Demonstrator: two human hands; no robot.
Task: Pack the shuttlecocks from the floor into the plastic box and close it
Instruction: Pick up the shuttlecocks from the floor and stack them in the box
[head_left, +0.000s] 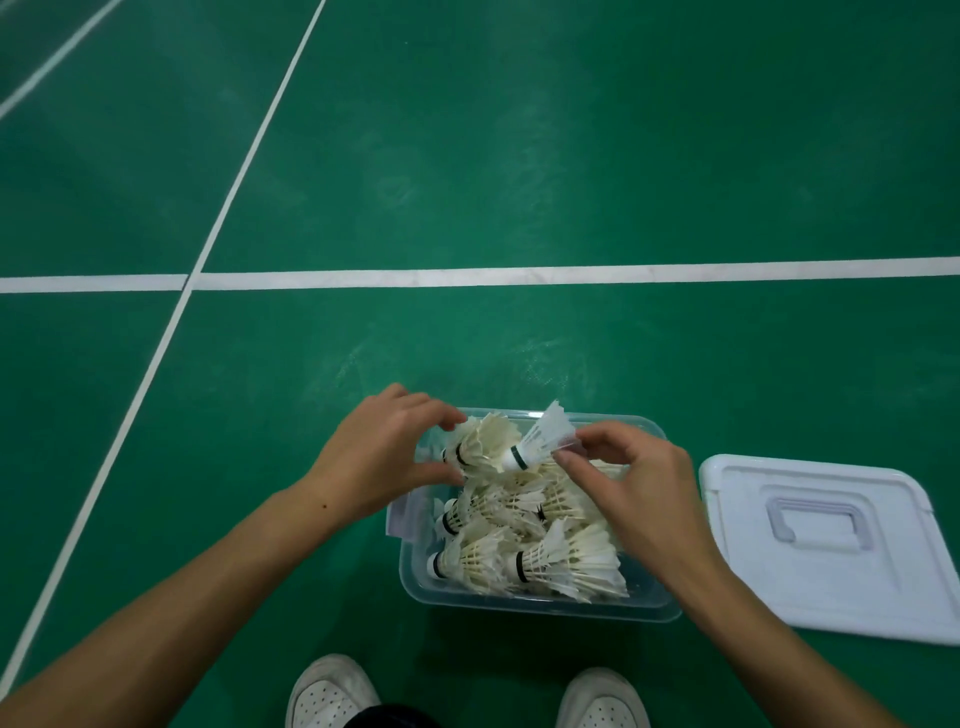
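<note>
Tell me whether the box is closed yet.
Open. The box has no cover; its lid lies on the floor beside it.

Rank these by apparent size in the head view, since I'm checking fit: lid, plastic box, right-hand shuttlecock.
1-2. lid and plastic box: look alike, and hands hide part of the box.
3. shuttlecock pinched by the right hand.

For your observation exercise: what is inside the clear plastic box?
The plastic box holds a pile of white feather shuttlecocks. Its bottom and any lower ones are covered.

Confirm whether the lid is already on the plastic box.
No, the white lid lies flat on the floor right of the open plastic box.
</note>
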